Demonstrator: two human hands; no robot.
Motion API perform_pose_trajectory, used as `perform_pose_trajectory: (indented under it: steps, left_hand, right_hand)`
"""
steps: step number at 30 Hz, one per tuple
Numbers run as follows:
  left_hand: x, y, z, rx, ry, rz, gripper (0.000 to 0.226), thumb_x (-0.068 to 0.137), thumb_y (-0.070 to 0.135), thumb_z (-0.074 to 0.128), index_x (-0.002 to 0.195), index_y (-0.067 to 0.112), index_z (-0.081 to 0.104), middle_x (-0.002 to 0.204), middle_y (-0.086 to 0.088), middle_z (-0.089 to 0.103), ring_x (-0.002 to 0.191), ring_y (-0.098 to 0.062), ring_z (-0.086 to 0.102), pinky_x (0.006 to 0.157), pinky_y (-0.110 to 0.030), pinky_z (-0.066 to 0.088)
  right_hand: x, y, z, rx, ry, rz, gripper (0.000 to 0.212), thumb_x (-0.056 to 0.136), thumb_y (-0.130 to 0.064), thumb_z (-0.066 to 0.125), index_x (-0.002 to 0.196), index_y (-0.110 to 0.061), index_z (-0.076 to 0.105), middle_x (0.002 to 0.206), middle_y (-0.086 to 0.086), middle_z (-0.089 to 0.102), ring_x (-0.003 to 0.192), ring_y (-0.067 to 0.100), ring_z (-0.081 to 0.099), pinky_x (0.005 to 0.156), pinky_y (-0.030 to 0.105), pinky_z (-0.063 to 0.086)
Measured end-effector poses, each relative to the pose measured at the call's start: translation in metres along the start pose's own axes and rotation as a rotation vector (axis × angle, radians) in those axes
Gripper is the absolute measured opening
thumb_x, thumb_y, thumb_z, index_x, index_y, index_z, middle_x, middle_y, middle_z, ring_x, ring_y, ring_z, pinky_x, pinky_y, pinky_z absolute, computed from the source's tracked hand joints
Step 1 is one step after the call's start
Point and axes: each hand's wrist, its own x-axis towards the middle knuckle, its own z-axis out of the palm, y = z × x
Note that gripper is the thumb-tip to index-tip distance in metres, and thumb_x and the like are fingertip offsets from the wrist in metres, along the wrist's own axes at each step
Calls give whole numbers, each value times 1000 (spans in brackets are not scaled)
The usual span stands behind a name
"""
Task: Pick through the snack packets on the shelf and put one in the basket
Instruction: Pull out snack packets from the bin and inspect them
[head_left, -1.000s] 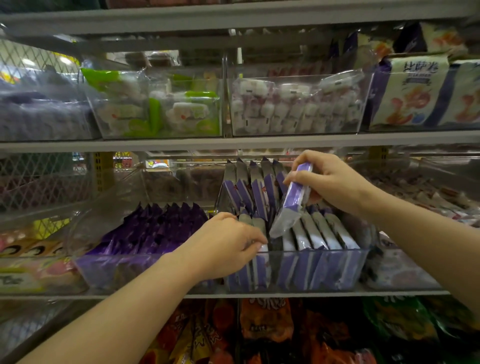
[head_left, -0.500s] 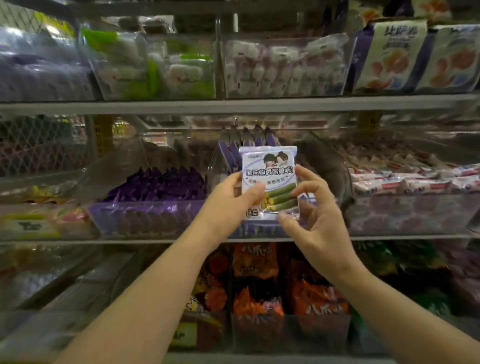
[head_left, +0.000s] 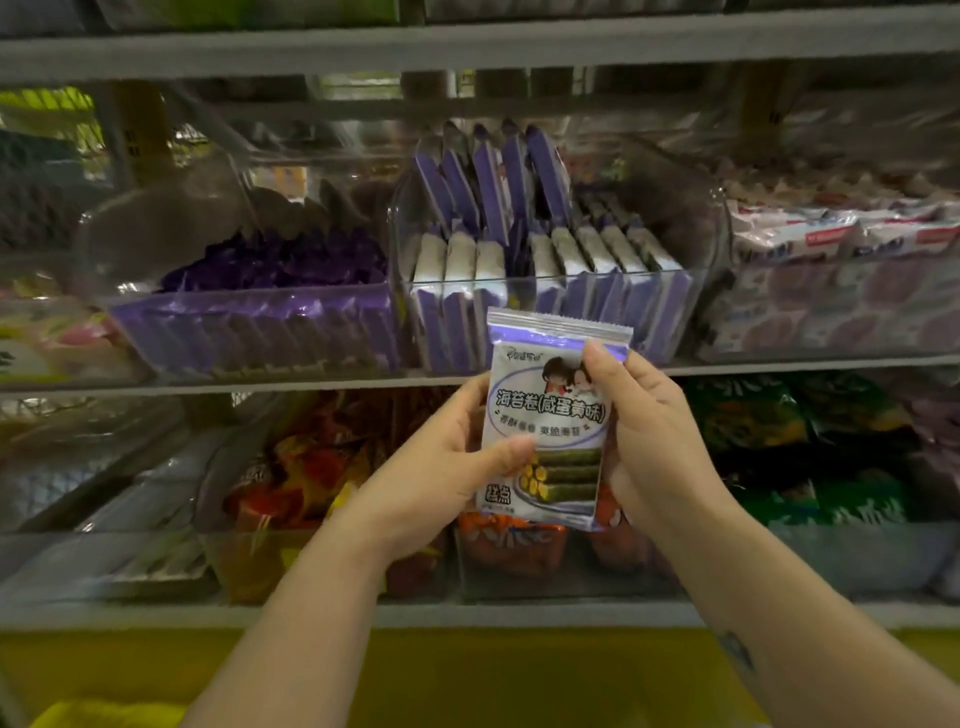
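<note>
Already done: I judge the picking-through finished. One snack packet (head_left: 545, 415) is out of the clear bin (head_left: 550, 296), where its purple-and-white fellows stand on edge in rows.
Packet's place: upright with its printed face toward my camera. It is held between both hands in front of the shelf edge (head_left: 260, 387) just below that bin, and it touches no shelf.
Left hand (head_left: 441, 467): the fingers are curled behind the packet's left edge and the thumb presses on the lower front, so this hand grips it.
Right hand (head_left: 654, 441): the fingers are wrapped round the right edge and the thumb tip is laid on the upper front corner, a firm pinch on the same packet.
Bin now: a narrow gap shows near the middle of the front row. I cannot say it is this packet's slot.
Left to do: carry the packet to the basket and let go. As far as I can see, neither has begun.
Basket: I see none for certain. A blurred yellow band (head_left: 467, 670) runs along the bottom of my view under the lowest shelf, and whether that is the basket I cannot tell.
My reckoning: the choice is made and the deposit is still owing, so I put the task a little past halfway.
</note>
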Motion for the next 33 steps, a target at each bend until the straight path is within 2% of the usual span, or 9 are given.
perform_pose_trajectory:
  steps: [5, 7, 10, 16, 20, 23, 28, 31, 33]
  left_hand:
    - [-3, -16, -8, 14, -119, -102, 49, 92, 23, 62, 134, 44, 45, 132, 3, 63, 119, -25, 63, 94, -56, 51]
    - [-5, -20, -13, -9, -155, -158, 49, 89, 27, 65, 130, 46, 48, 131, 2, 64, 117, -28, 64, 95, -59, 50]
    - [-8, -24, -16, -9, -205, -231, 43, 87, 32, 66, 125, 46, 53, 128, 2, 66, 113, -27, 66, 88, -51, 56]
    - [-4, -29, -7, -25, 216, -74, 30, 78, 36, 64, 105, 25, 71, 105, -3, 75, 99, -19, 71, 77, -37, 61]
    - [-4, -31, -3, -66, 274, -71, 15, 84, 27, 65, 91, 28, 78, 98, -5, 77, 91, -15, 72, 69, -29, 58]
    - [-5, -31, -1, -108, 311, -75, 29, 94, 12, 57, 83, 28, 78, 92, -3, 77, 83, -12, 72, 63, -26, 56]
    - [-5, -29, 4, -93, 427, -68, 33, 95, 19, 56, 71, 31, 76, 82, 0, 76, 74, -9, 71, 59, -25, 54]
    - [-5, -27, 1, -139, 498, -42, 29, 95, 21, 58, 74, 27, 76, 83, -4, 76, 74, -14, 71, 58, -28, 56]
    - [-5, -26, -1, -167, 518, -45, 23, 95, 22, 58, 79, 22, 74, 85, -6, 76, 77, -17, 71, 64, -36, 59]
  right_hand:
    - [1, 14, -16, -19, 13, 96, 25, 92, -19, 55, 106, -2, 66, 96, 18, 74, 89, 30, 73, 65, 34, 60]
    - [1, 18, -21, -42, 27, 102, 19, 93, -14, 54, 98, -4, 69, 91, 18, 75, 83, 28, 74, 62, 32, 60]
    - [-2, 26, -28, -84, 29, 121, 20, 93, -11, 54, 89, -10, 74, 87, 18, 75, 78, 27, 74, 60, 31, 60]
    - [-10, 33, -35, -142, -57, 145, 23, 90, -15, 57, 83, -16, 79, 85, 15, 76, 76, 23, 75, 58, 25, 56]
    - [-11, 37, -38, -103, -66, 187, 23, 80, -21, 60, 93, -10, 75, 93, 17, 75, 84, 26, 74, 63, 28, 58]
    - [-10, 38, -38, -61, -96, 244, 28, 78, -24, 60, 95, -8, 75, 97, 18, 75, 87, 26, 74, 67, 32, 60]
    - [-9, 42, -40, -72, -143, 332, 34, 87, -34, 53, 102, -13, 75, 104, 16, 74, 95, 26, 71, 89, 47, 53]
    - [-12, 38, -46, -222, -387, 418, 32, 90, -43, 55, 113, -26, 71, 118, 9, 70, 110, 24, 66, 95, 48, 52]
    - [-14, 36, -52, -271, -541, 536, 41, 89, -39, 60, 126, -23, 61, 126, 9, 66, 118, 28, 62, 98, 49, 50]
